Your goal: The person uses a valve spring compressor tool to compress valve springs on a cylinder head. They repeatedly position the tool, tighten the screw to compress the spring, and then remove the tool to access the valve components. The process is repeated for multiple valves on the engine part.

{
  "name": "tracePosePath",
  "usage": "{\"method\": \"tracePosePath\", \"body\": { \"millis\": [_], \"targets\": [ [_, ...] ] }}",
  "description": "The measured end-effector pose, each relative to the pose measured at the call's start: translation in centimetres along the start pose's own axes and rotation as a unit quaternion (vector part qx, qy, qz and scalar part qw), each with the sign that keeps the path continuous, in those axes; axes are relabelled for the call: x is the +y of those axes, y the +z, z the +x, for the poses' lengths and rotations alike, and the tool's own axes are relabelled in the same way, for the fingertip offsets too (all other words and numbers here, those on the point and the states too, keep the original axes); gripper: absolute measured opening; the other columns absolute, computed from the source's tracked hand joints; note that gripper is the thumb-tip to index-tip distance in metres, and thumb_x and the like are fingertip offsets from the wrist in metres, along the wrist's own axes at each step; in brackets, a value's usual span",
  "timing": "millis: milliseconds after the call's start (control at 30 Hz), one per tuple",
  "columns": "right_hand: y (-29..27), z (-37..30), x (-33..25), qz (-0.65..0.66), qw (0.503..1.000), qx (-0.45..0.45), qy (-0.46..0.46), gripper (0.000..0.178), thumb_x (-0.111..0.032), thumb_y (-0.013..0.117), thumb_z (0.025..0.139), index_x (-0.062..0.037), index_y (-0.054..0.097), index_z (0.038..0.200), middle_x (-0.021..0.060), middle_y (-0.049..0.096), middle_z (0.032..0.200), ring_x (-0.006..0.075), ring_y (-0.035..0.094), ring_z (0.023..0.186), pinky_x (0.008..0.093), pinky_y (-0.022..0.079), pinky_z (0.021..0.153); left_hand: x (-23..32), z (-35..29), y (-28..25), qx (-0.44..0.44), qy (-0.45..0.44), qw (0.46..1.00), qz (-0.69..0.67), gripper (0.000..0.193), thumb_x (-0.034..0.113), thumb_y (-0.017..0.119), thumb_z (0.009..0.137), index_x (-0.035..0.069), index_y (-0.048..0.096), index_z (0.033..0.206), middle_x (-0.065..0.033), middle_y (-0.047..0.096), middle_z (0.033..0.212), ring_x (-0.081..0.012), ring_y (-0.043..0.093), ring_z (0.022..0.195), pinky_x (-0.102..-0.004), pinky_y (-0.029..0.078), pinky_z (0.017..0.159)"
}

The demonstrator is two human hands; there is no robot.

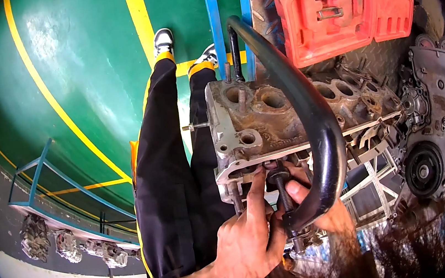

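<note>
Black curved metal-tube C-clamp (312,122) bridges rust-stained grey cast-metal cylinder head (286,112). Left hand (244,244), right hand (332,219) at its dark threaded screw (286,198); either grip's closure: can't tell. Probably heavy, rigid; steady by bow.

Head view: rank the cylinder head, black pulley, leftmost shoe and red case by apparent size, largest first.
1. Cylinder head and red case: too alike to rank
2. Black pulley
3. Leftmost shoe
</note>
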State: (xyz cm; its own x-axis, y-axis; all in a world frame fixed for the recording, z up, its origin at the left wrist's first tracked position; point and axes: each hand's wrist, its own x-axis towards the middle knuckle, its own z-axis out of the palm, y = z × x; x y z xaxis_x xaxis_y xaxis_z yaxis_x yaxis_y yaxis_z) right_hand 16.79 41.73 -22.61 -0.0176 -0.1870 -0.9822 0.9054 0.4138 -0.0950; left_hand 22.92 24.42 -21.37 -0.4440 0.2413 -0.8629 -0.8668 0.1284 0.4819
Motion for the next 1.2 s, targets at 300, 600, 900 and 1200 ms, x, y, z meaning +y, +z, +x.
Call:
{"method": "tracePosePath", "body": {
  "millis": [300,600,900,1200],
  "targets": [
    [-2.0,0.5,-0.3,0.162,0.974,-0.124,0.099,0.057,-0.026,0.055,0.104,-0.0041,0.035,0.152,0.0069,0.066,0.078,0.0119,0.062,0.053,0.0213,0.041,0.037,-0.5,-0.5,0.4,0.023,0.018,1.0,-0.006,0.075,0.007,0.063,0.084,-0.012,0.025,0.146,-0.0178,0.065,0.074,-0.0349,0.066,0.06,-0.0434,0.054,0.056],
    [-2.1,-1.3,-0.3,0.178,0.979,-0.059,0.081,0.05,-0.025,0.051,0.103,0.0044,0.042,0.142,0.0161,0.07,0.095,0.022,0.069,0.059,0.0245,0.045,0.038,-0.9,-0.8,-0.5,0.096,0.171,0.972,0.129,0.057,0.007,0.066,0.08,-0.011,0.052,0.133,-0.0096,0.058,0.073,-0.0226,0.057,0.055,-0.034,0.051,0.055],
    [-0.8,-2.7,1.0,0.093,0.993,0.007,-0.069,0.043,-0.021,0.045,0.106,0.0043,0.048,0.14,0.014,0.07,0.083,0.0106,0.062,0.057,0.0188,0.041,0.048,-1.7,1.1,-3.2,0.377,0.337,0.736,0.45,0.029,0.02,0.074,0.071,0.025,0.075,0.1,-0.0131,0.061,0.119,-0.0338,0.048,0.114,-0.0448,0.043,0.095],
    [0.3,-0.9,4.3,0.233,0.965,0.025,-0.117,0.038,-0.026,0.051,0.105,0.0042,0.053,0.129,0.0107,0.068,0.071,0.0082,0.056,0.05,0.0202,0.038,0.045,-0.8,3.1,-2.0,0.265,0.289,0.672,0.629,0.028,0.03,0.064,0.088,0.035,0.07,0.115,-0.0129,0.046,0.152,-0.0505,0.02,0.143,-0.0649,0.013,0.116]
  ]
}}
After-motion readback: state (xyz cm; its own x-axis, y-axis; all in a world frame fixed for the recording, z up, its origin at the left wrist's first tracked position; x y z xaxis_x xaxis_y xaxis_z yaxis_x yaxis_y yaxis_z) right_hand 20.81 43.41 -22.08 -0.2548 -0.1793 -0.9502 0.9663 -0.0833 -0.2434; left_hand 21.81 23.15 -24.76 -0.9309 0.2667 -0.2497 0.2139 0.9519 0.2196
